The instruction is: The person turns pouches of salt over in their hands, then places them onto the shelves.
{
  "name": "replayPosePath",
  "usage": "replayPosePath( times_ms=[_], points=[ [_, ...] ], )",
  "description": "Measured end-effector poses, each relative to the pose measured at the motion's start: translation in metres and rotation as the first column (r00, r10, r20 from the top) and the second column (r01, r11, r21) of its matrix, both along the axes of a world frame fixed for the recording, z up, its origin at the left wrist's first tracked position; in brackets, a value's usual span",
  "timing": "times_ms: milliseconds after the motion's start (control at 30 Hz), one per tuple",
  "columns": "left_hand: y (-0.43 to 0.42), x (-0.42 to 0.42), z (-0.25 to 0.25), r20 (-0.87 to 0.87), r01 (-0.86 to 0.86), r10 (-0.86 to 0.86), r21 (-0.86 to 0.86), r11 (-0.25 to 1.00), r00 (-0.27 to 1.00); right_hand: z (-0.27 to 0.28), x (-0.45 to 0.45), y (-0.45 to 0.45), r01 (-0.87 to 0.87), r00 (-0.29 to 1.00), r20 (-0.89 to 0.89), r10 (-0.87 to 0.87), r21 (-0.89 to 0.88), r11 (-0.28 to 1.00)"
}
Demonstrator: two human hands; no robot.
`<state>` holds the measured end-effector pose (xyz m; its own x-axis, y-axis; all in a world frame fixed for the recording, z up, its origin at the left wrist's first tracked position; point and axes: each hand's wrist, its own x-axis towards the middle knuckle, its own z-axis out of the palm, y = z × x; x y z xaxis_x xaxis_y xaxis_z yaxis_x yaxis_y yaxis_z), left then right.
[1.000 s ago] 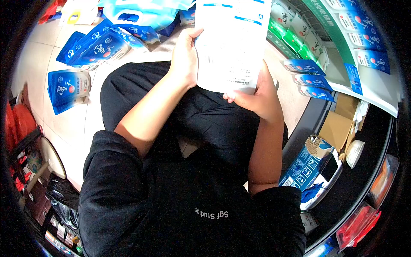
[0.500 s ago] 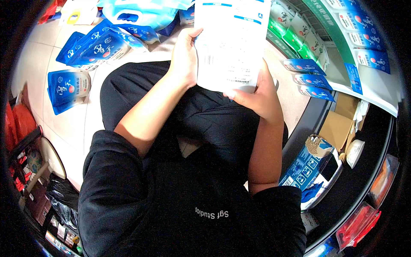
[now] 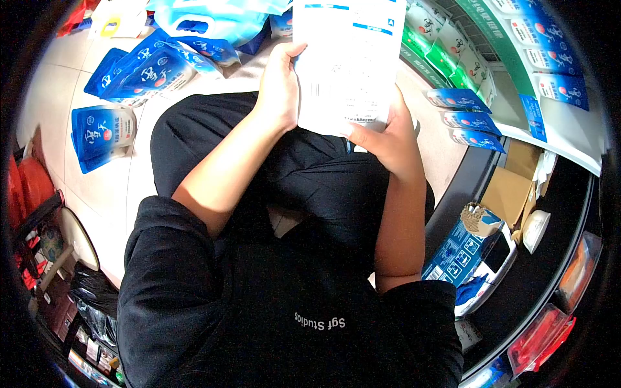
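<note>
A large white pouch [image 3: 343, 71] with blue bands and small print is held up over my crossed legs, its printed side facing me. My left hand [image 3: 278, 87] grips its left edge, with the thumb on the front edge and the fingers hidden behind. At the lower right corner, my right hand [image 3: 393, 139] is closed on the pouch, its thumb lying across the bottom edge. The top of the pouch runs out of view.
Blue-and-white pouches [image 3: 100, 132] stand on the tiled floor at the left, near a light-blue plastic bag [image 3: 213, 22]. On the right are shelves with green packs [image 3: 453, 48], more blue pouches [image 3: 462, 121] and an open blue box [image 3: 462, 249].
The pouch has tilted slightly and its lower edge has risen a little. My right hand has shifted slightly up and left with it. My left hand is almost unmoved.
</note>
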<state>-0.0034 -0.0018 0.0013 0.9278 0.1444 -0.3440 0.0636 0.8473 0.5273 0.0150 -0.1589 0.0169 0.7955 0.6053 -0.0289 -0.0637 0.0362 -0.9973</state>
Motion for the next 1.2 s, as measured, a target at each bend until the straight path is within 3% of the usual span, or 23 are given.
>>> replayPosePath(
  times_ms=[567, 700, 767, 967, 1067, 1200],
  points=[
    [-0.001, 0.0, -0.003, 0.017, 0.008, -0.009, 0.008, 1.0, 1.0, -0.005, 0.001, -0.004, -0.003, 0.998, 0.066, 0.007, -0.052, 0.999],
    [-0.001, 0.0, -0.003, 0.011, 0.006, -0.006, 0.005, 1.0, 1.0, -0.004, 0.001, -0.003, 0.001, 0.997, 0.082, -0.001, 0.003, 1.0],
    [-0.002, 0.001, -0.003, 0.007, 0.006, -0.006, -0.001, 1.0, 1.0, 0.005, -0.001, 0.0, 0.068, 0.995, -0.079, -0.068, -0.005, 0.998],
    [-0.007, -0.002, 0.003, 0.02, 0.024, -0.024, 0.036, 0.999, 1.0, -0.009, -0.001, 0.001, 0.171, 0.973, -0.174, -0.15, 0.115, 0.979],
    [-0.005, -0.001, -0.009, 0.02, 0.041, -0.043, 0.08, 0.996, 0.999, -0.013, -0.001, 0.002, 0.192, 0.976, -0.131, -0.175, 0.129, 0.973],
    [-0.004, 0.006, -0.012, 0.045, 0.058, -0.083, 0.408, 0.911, 0.995, -0.007, 0.003, 0.001, 0.208, 0.975, -0.098, -0.2, 0.072, 0.976]
  ],
)
